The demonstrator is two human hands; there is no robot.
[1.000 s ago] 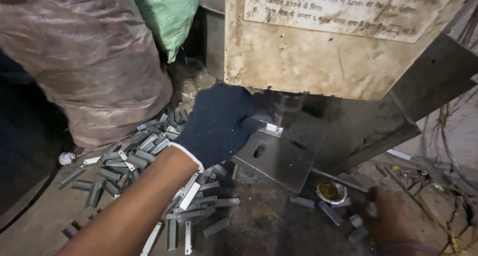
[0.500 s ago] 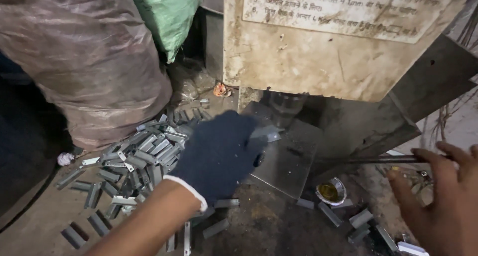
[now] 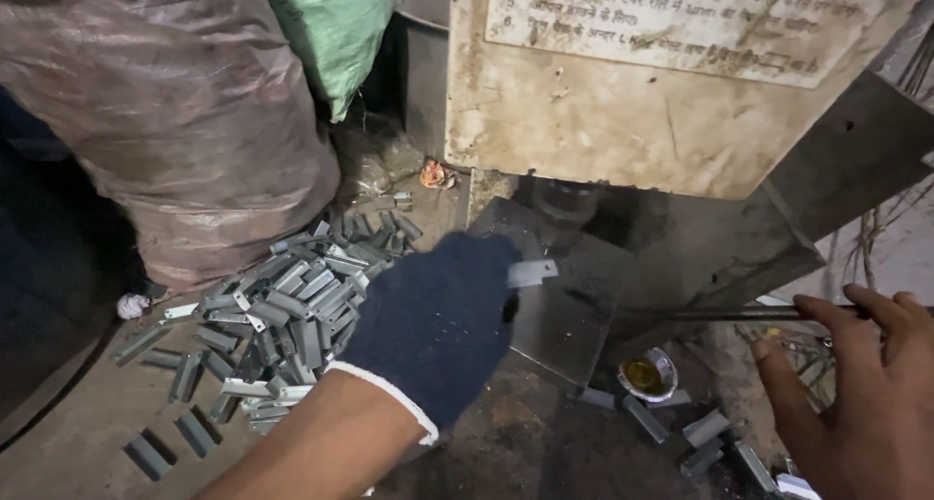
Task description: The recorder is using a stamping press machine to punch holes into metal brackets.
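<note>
left hand point(image 3: 438, 330): gloved, fingers pinched on a metal strip point(image 3: 532, 272), feeding it flat under the press point(image 3: 671, 82).
right hand point(image 3: 866, 383): bare, right of the press, fingers apart, by the rod point(image 3: 720, 314).
pile point(image 3: 282, 305): strips left of the press.

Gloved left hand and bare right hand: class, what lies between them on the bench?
In the head view, between the left hand and right hand lie the grey press plate, a small yellow-filled cup and loose metal strips.

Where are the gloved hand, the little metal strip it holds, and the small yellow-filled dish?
left hand point(image 3: 433, 330): head view, back of the dark glove.
metal strip point(image 3: 533, 273): head view, middle of the flat piece.
dish point(image 3: 646, 375): head view, its yellow contents' centre.
</note>
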